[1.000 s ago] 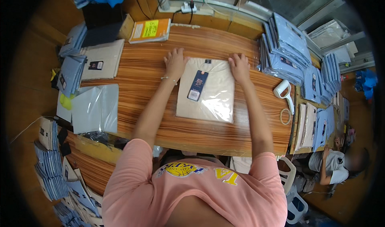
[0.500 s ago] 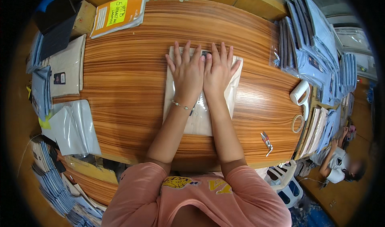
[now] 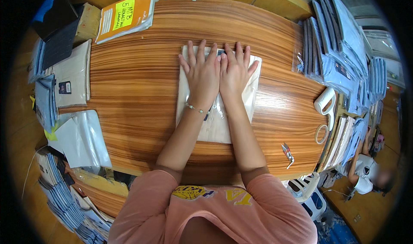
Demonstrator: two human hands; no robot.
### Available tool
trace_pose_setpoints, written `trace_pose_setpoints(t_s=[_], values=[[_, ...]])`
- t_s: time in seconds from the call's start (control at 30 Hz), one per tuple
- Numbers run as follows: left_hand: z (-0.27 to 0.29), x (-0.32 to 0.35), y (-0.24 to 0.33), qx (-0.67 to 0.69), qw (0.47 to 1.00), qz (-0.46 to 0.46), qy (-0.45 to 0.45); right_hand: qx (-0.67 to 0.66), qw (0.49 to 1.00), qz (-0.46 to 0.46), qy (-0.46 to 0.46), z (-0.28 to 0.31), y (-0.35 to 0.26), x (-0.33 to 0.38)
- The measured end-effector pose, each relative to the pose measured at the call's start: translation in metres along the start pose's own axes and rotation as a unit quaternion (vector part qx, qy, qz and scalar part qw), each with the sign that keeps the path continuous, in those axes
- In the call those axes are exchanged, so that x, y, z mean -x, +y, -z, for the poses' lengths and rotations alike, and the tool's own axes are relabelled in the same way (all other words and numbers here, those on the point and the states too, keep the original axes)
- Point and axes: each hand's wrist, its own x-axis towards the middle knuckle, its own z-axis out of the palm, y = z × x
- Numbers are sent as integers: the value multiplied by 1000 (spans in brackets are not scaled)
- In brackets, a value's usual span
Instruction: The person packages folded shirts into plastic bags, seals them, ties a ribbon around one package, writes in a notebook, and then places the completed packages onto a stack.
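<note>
The left hand (image 3: 202, 74) and right hand (image 3: 234, 74) lie flat, side by side, thumbs touching, fingers spread and gripping nothing, pressing down on a bagged cream garment (image 3: 215, 119) at the middle of the table (image 3: 137, 93), likely to flatten it. At 3 o'clock lie a tape dispenser (image 3: 325, 104) and blue stacks (image 3: 335, 50); at 5 o'clock snips (image 3: 287, 153); at 9 o'clock empty bags (image 3: 81, 138); at 11 o'clock an orange box (image 3: 125, 15).
</note>
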Motion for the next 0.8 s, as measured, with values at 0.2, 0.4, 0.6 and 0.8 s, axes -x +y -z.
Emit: trace_pose_setpoints(t_s=[0.2, 0.4, 0.6, 0.8], values=[[-3, -5, -1, 19, 1000, -7, 14, 4, 1000, 1, 14, -5, 3, -4], [35, -9, -21, 377, 901, 27, 215, -131, 990, -38, 35, 50, -4, -14], [18, 17, -4, 4, 1000, 15, 21, 71, 997, 13, -26, 25, -2, 36], [9, 21, -7, -27, 1000, 6, 1, 94, 995, 14, -32, 21, 0, 40]])
